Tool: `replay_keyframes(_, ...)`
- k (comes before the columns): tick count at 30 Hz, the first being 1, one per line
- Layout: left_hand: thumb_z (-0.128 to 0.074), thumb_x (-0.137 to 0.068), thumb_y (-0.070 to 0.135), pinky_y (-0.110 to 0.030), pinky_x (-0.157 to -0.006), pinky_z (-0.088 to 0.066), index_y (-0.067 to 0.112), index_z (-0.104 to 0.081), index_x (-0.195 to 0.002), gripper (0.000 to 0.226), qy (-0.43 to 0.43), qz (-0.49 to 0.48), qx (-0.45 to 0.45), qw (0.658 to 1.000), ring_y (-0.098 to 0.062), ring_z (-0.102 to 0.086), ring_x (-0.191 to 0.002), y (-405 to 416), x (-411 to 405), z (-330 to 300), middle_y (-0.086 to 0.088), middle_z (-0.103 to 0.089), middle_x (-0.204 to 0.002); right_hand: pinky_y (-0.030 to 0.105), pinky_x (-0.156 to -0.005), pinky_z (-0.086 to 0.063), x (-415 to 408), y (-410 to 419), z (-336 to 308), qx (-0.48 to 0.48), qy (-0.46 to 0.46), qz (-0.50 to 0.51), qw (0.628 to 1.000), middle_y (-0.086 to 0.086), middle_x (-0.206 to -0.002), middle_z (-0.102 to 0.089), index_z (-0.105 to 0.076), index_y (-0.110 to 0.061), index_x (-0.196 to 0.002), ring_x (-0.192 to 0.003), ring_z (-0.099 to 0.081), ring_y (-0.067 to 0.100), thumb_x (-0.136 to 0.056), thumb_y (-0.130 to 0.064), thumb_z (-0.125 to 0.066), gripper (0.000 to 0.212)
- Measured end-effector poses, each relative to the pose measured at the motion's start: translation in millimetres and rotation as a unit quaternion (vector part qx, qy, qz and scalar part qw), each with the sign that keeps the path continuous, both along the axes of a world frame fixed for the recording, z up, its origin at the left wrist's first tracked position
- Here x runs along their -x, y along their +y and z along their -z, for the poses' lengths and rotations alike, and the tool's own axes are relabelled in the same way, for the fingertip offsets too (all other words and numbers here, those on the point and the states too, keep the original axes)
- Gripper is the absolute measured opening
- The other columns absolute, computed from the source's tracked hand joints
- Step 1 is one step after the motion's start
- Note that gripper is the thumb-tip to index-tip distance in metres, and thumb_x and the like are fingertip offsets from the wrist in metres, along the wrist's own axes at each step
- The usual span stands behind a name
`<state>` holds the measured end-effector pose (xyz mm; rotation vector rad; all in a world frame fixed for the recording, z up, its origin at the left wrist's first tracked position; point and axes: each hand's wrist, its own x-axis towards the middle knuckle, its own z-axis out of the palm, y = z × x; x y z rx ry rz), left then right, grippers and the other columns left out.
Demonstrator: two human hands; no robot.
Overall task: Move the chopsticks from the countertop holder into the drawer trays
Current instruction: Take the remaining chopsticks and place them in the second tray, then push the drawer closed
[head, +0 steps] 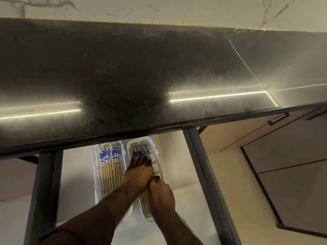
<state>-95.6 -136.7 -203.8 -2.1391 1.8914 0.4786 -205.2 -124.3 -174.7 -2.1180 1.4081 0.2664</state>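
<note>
In the open drawer (79, 174), the left hand (138, 172) lies spread flat on the chopsticks (141, 151) in the right tray (159, 156). At its 5 o'clock, the right hand (161, 193) pinches their plain ends. The left tray (96, 174) touches beside; bare floor toward 3 o'clock.

Bare forearms, left arm's dark sleeve (58, 235) (hem just showing).

Two white trays lie side by side in the one open drawer (79, 174) under the countertop edge: a left tray (97, 183) and a right tray (156, 152). The left tray holds about eight chopsticks (110, 167) in a flat row, while the count of those in the right tray (141, 149) cannot be told, as two hands, left hand (137, 172) and right hand (161, 193), cover them. Two cabinet handles (278, 118) show at the right edge.
</note>
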Motion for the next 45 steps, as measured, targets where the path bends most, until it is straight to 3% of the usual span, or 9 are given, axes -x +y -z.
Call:
replay_keyframes(12, -0.052, -0.093, 0.027, -0.042, -0.109, 0.015, 0.013, -0.026, -0.149, 0.063, 0.052, -0.038, 0.111, 0.992, -0.026, -0.013, -0.149, 24.1, 5.6, -32.8, -0.007, -0.028, -0.158, 0.033, -0.083, -0.055, 29.2, -10.7, -46.9, 0.046, -0.049, -0.037, 0.997, 0.004, -0.113, -0.070, -0.061, -0.018, -0.117, -0.093, -0.069, 0.024, -0.094, -0.034, -0.058, 0.028)
replay_keyframes(18, -0.048, -0.096, 0.033, -0.043, -0.107, 0.015, 0.014, -0.014, -0.152, 0.068, 0.045, -0.064, 0.135, 0.988, -0.027, -0.008, -0.149, 60.6, 17.2, -73.1, -0.007, -0.017, -0.161, 0.033, -0.082, -0.056, 45.0, 4.4, -80.8, 0.060, -0.071, -0.055, 0.994, 0.003, -0.114, -0.071, -0.062, -0.019, -0.119, -0.091, -0.071, 0.022, -0.093, -0.036, -0.060, 0.032)
replay_keyframes(26, -0.049, -0.096, 0.037, -0.048, -0.117, -0.002, 0.014, -0.021, -0.151, 0.066, 0.048, -0.138, 0.220, 0.964, -0.030, -0.016, -0.148, 131.0, 46.5, -129.0, -0.009, -0.024, -0.159, 0.040, -0.085, -0.059, 77.3, 54.6, -129.4, 0.121, -0.163, -0.083, 0.976, 0.006, -0.122, -0.068, -0.056, -0.016, -0.131, -0.096, -0.072, 0.028, -0.092, -0.032, -0.063, 0.043)
replay_keyframes(33, -0.041, -0.100, 0.034, -0.046, -0.118, 0.003, 0.016, -0.014, -0.152, 0.061, 0.024, -0.179, 0.285, 0.942, -0.026, -0.010, -0.149, 204.8, 92.0, -185.6, -0.007, -0.017, -0.161, 0.039, -0.080, -0.059, 123.0, 112.8, -182.3, 0.184, -0.251, -0.107, 0.944, 0.007, -0.119, -0.071, -0.061, -0.016, -0.126, -0.094, -0.072, 0.027, -0.092, -0.026, -0.063, 0.035)
replay_keyframes(36, -0.038, -0.100, 0.033, -0.044, -0.118, 0.007, 0.015, -0.014, -0.152, 0.060, 0.018, -0.191, 0.314, 0.930, -0.025, -0.008, -0.149, 232.8, 104.9, -206.0, -0.007, -0.014, -0.162, 0.039, -0.085, -0.058, 132.8, 133.9, -200.2, 0.190, -0.275, -0.100, 0.937, 0.004, -0.122, -0.069, -0.060, -0.018, -0.127, -0.097, -0.072, 0.023, -0.093, -0.029, -0.062, 0.037)
replay_keyframes(42, -0.038, -0.100, 0.035, -0.041, -0.117, 0.006, 0.012, -0.016, -0.152, 0.061, 0.022, -0.222, 0.339, 0.914, -0.026, -0.006, -0.149, 295.1, 117.6, -197.6, -0.009, -0.013, -0.161, 0.037, -0.094, -0.053, 146.4, 179.8, -207.1, 0.196, -0.284, -0.101, 0.933, 0.000, -0.127, -0.067, -0.056, -0.021, -0.130, -0.105, -0.069, 0.019, -0.096, -0.034, -0.057, 0.037)
replay_keyframes(45, -0.034, -0.100, 0.042, -0.040, -0.118, 0.004, 0.012, -0.012, -0.152, 0.064, 0.033, -0.231, 0.322, 0.918, -0.023, -0.003, -0.149, 330.8, 125.7, -171.3, -0.005, -0.003, -0.159, 0.027, -0.083, -0.051, 157.1, 202.1, -190.9, 0.197, -0.287, -0.095, 0.933, 0.001, -0.115, -0.072, -0.060, -0.020, -0.124, -0.098, -0.069, 0.016, -0.095, -0.038, -0.056, 0.034)
